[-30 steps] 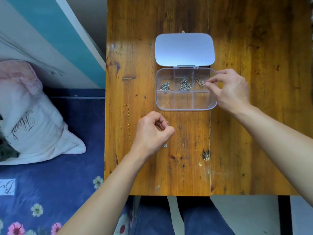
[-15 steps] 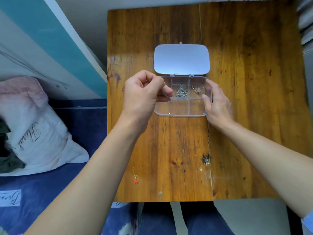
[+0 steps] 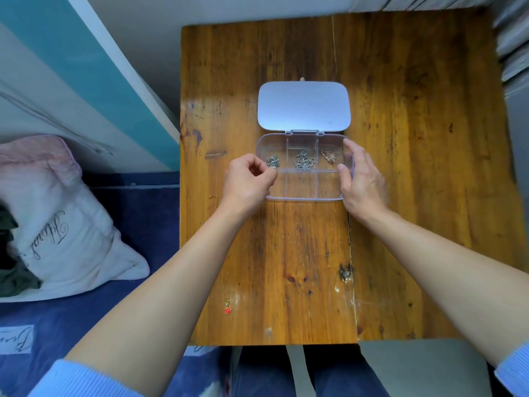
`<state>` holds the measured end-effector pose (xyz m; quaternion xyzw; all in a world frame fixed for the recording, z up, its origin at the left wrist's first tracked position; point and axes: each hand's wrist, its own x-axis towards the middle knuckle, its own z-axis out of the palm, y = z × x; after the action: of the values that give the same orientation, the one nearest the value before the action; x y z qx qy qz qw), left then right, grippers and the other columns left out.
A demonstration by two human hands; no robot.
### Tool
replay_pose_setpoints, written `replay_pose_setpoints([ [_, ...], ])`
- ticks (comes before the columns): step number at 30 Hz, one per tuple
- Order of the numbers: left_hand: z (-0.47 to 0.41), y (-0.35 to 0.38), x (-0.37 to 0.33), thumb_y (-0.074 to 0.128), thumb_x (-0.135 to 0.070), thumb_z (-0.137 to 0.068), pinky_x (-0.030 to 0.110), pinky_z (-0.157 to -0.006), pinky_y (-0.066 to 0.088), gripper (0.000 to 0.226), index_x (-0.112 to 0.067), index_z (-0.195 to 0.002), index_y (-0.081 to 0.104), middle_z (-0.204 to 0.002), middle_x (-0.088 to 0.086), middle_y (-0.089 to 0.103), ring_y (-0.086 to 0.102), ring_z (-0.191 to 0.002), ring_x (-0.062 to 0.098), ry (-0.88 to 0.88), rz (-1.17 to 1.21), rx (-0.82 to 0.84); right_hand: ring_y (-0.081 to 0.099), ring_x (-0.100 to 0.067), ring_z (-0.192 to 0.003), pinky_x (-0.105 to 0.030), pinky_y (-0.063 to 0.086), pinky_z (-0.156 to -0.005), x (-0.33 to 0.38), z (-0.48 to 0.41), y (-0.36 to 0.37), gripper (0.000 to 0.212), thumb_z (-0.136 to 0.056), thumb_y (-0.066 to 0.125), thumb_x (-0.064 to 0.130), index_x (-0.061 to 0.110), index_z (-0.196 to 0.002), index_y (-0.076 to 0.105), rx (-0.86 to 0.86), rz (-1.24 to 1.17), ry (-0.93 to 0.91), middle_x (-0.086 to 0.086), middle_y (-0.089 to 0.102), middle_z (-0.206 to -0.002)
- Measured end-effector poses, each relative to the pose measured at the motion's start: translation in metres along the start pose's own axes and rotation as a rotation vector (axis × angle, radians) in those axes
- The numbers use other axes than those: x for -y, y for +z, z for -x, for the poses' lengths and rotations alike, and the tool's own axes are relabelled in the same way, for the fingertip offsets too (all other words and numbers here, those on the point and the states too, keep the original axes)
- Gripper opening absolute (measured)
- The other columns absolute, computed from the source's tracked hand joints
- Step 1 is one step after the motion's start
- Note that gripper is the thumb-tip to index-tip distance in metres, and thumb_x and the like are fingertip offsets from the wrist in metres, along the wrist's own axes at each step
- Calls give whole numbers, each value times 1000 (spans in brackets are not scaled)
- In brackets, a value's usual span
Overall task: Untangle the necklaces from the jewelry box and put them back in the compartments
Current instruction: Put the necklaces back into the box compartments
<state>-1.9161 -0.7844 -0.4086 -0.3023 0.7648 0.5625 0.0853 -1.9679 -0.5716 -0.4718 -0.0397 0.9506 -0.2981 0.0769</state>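
Observation:
A clear jewelry box point(image 3: 304, 197) lies on the wooden table point(image 3: 400, 196) with its lid point(image 3: 304, 106) folded back. In its far row are a silver chain point(image 3: 272, 161), a second silver chain point(image 3: 304, 161) and a rose-gold chain point(image 3: 329, 156). The near compartments look bare. My left hand point(image 3: 247, 183) hovers at the box's near-left compartment, thumb and forefinger pinched together on a fine chain that is too thin to make out. My right hand point(image 3: 362, 181) grips the box's right end. A gold necklace with a red pendant point(image 3: 228, 310) lies along the table's left edge, partly under my left forearm.
A bed with a blue flowered cover point(image 3: 137, 224) and a white pillow point(image 3: 57, 224) stands left of the table. A teal and white wall panel point(image 3: 86, 67) is behind it. Grey folds of cloth point(image 3: 515, 53) hang at the far right.
My left hand rose from the table to the box's left end and has now sunk over the near-left compartment. My right hand left the far-right compartment and took hold of the box's right end.

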Motion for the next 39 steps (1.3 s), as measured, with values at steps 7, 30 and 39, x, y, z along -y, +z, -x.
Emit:
replay_pose_setpoints([
  [7,6,-15,12,62,-17,-79,47,-73,59,8,-12,-74,66,-74,8,69,67,-76,29,77,-49,-75,57,-32,-102,-38,43,-79,-1,0,1,47,-98,46,25,28,-144,37,-14,27,-3,-7,59,-123],
  [30,53,-60,102,66,-19,-87,50,-73,61,18,-5,-76,71,-76,14,73,71,-73,31,-346,-522,119,55,-37,-114,-40,43,-85,6,12,0,50,-99,45,31,24,-146,32,30,74,3,-13,54,-134],
  [39,4,-74,76,73,-39,-83,47,-78,58,29,-11,-81,64,-80,9,71,69,-79,28,-224,-484,-62,57,-25,-104,-30,36,-88,11,93,23,51,-98,49,28,13,-145,34,-178,-202,250,-10,55,-126],
])
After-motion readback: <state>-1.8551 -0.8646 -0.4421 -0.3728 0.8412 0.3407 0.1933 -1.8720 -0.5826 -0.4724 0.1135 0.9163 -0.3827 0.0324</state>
